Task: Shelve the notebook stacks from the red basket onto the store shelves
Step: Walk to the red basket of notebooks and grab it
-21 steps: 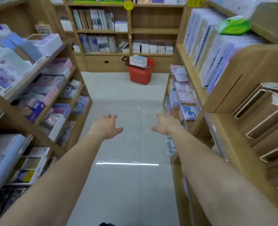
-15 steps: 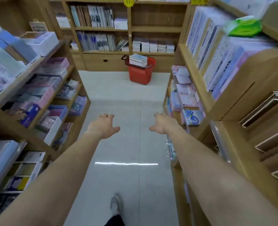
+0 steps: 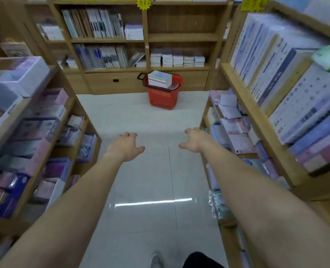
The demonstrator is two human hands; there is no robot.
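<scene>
At 12 o'clock, far down the shiny tiled floor (image 3: pixel 140 180), stands the red basket (image 3: pixel 163 95) of holey plastic, against the wooden shelves (image 3: pixel 181 37); a flat notebook stack (image 3: pixel 159 79) sits in it; left hand (image 3: pixel 124 147) and right hand (image 3: pixel 194 140) reach forward, fingers spread wide, holding nothing, well apart from the basket.

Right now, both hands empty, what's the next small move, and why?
Probably keep walking up the aisle to the basket. Both the left hand and the right hand are open and hold nothing, and the notebooks sit in it, well beyond reach.
</scene>
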